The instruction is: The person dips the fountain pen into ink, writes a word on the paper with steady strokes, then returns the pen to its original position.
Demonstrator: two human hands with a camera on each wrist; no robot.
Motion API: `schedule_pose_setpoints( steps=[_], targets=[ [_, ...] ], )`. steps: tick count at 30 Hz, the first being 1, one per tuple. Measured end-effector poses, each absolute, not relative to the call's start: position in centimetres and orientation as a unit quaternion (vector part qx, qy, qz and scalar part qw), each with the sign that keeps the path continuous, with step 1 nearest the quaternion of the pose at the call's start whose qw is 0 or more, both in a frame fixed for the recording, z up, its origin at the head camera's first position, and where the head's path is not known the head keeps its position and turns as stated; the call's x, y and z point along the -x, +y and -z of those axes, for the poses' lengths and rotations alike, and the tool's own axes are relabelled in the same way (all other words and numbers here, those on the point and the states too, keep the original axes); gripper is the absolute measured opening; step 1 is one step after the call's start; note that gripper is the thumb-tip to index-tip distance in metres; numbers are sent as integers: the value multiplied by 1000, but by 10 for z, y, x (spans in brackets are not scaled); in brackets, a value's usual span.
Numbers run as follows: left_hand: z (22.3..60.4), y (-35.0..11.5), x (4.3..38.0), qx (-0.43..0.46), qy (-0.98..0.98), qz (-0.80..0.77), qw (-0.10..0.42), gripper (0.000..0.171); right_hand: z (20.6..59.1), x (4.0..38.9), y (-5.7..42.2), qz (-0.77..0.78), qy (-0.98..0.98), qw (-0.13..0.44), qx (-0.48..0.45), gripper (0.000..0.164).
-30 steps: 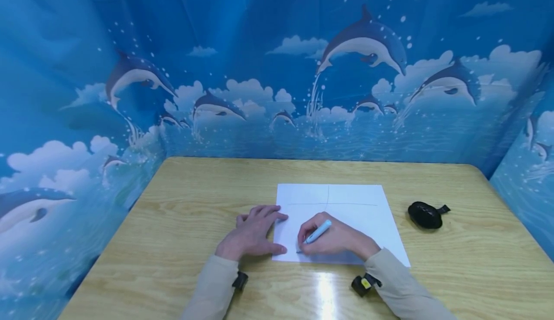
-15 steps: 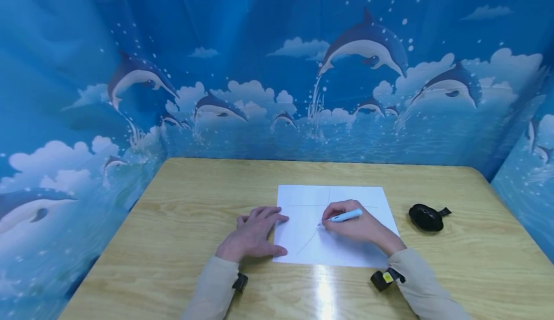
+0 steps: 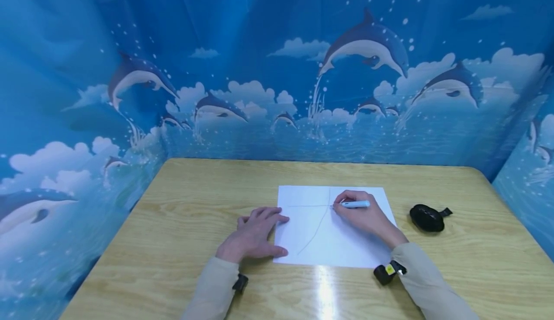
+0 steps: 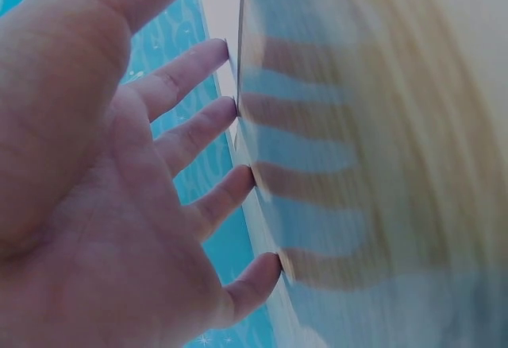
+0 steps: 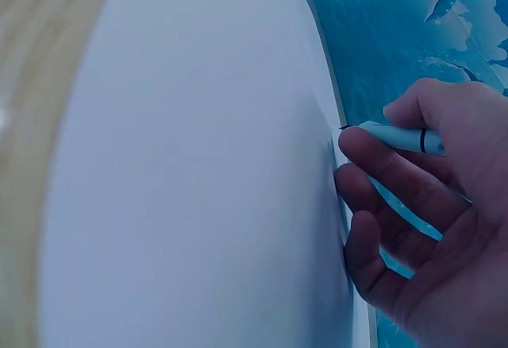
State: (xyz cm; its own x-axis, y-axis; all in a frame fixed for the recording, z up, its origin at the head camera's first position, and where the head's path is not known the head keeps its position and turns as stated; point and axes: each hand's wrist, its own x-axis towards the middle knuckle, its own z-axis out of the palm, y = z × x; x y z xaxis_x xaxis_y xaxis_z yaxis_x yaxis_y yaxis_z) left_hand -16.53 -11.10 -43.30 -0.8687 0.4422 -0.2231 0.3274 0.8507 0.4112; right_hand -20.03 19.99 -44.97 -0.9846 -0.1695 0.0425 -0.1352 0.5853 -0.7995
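A white sheet of paper lies on the table, bearing a thin cross of lines near its top and a curved stroke that climbs from lower left to the crossing. My right hand pinches a light blue pen between thumb and fingers, its tip right at the crossing. In the right wrist view the pen shows a dark tip, and the other fingers rest curled by the paper. With fingers spread, my left hand rests at the sheet's left edge; its fingertips touch down in the left wrist view.
A shiny black rounded object with a small tab sits on the table right of the paper. The wooden table ends at a blue dolphin-print curtain behind and at both sides.
My right hand has moved up and to the right with the pen, and a curved line now runs from the paper's lower left to the crossing. The left hand has stayed in place.
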Motion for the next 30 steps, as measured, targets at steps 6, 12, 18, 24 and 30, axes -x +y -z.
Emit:
schedule_pose_setpoints(
  steps=[6,12,18,24,30],
  targets=[
    [433,-111,165,-204,948,-186,157,74,449,202,197,446,891,21,84,7],
    [432,-110,165,-203,950,-182,156,75,450,203,197,452,888,24,80,8],
    [431,-110,165,-204,951,-175,150,75,450,205,197,452,888,22,84,8],
    [431,-110,165,-204,952,-173,150,75,449,205,196,449,889,22,88,8],
    [431,-110,165,-205,952,-170,149,76,448,205,196,445,891,30,88,8]
  ],
)
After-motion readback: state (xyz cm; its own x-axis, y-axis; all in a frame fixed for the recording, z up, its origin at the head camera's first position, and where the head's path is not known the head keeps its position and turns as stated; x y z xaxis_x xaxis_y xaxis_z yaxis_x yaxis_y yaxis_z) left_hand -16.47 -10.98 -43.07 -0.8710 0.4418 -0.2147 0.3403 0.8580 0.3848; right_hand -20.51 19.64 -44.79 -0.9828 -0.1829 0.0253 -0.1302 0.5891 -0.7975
